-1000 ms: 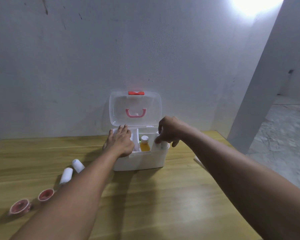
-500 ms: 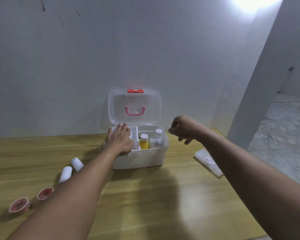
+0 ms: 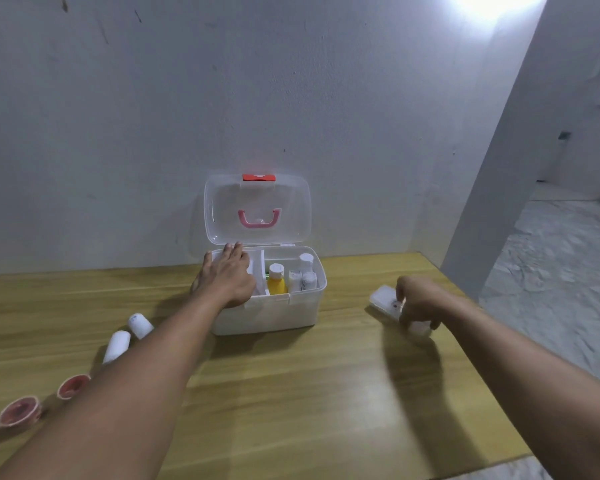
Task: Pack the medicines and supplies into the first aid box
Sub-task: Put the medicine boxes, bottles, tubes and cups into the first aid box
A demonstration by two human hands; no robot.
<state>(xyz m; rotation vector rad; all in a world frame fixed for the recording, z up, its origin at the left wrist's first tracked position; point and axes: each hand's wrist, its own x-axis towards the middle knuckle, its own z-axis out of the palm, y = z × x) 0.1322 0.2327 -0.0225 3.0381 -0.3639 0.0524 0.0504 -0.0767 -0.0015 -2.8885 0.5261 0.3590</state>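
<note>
From the head camera, the open first aid box stands on the table, the left hand lying flat and empty on its left rim. The right hand curls down over a flat white packet right of the box; whether it grips yet is unclear. It should pinch both long edges before lifting.

The table is pale wood-grain with a soft sheen. The first aid box looks matt white plastic; its lid, at twelve o'clock, is clear and glossy.
</note>
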